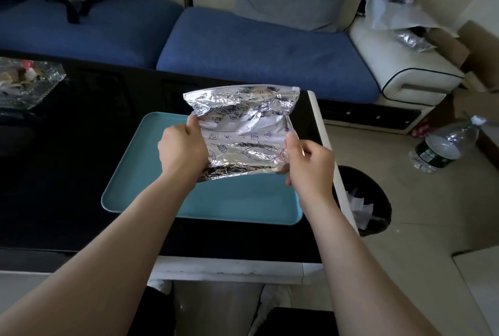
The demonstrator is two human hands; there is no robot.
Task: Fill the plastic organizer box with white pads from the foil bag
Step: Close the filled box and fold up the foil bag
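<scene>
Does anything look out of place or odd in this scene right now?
A plastic water bottle lies tipped on the floor at the right. The foil bag, held over the teal tray, is heavily crumpled. No organizer box is in view.

- The bag (pixel 244 130) is shiny silver foil, very crinkly, with blue fish and shell drawings and a white strip.
- It is up in the air over a blue tray (pixel 243 200).
- The left hand (pixel 183 149) and the right hand (pixel 310 163) each grip one side.
</scene>
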